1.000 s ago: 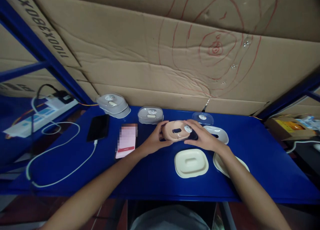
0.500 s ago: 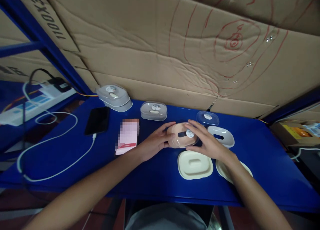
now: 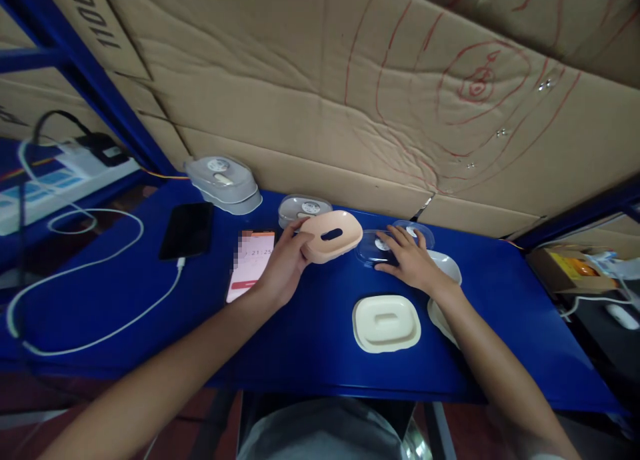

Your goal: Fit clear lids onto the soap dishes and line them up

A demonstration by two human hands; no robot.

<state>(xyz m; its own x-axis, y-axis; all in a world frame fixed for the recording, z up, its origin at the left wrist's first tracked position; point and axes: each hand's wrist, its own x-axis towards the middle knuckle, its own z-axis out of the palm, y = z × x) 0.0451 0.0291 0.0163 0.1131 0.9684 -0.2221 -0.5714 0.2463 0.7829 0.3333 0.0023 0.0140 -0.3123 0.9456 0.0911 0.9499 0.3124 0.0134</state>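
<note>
My left hand (image 3: 293, 260) grips the near left end of a peach oval soap dish (image 3: 345, 243), tilted and raised over the table. A dark slot shows in its floor. My right hand (image 3: 407, 257) has its thumb and fingers around a clear plastic lid (image 3: 367, 248) with a round sticker, low over the table or resting on it. Just behind lies another clear lid (image 3: 425, 235), partly hidden by my fingers. A white slotted dish (image 3: 447, 265) sits beneath my right wrist. Closer to me are a cream tray (image 3: 410, 337) and a second cream one (image 3: 440, 320), partly covered by my forearm.
Lidded grey boxes (image 3: 240, 203) are stacked at the back left, and another lidded box (image 3: 290, 210) stands behind the peach dish. A black phone (image 3: 186, 230) with a white cable (image 3: 135, 345) and a lit phone (image 3: 245, 263) lie on the left. Cardboard (image 3: 250, 113) walls the back.
The clear lid has come off the peach dish. My left hand has drawn the dish left and up, while my right hand has moved the lid slightly right and back.
</note>
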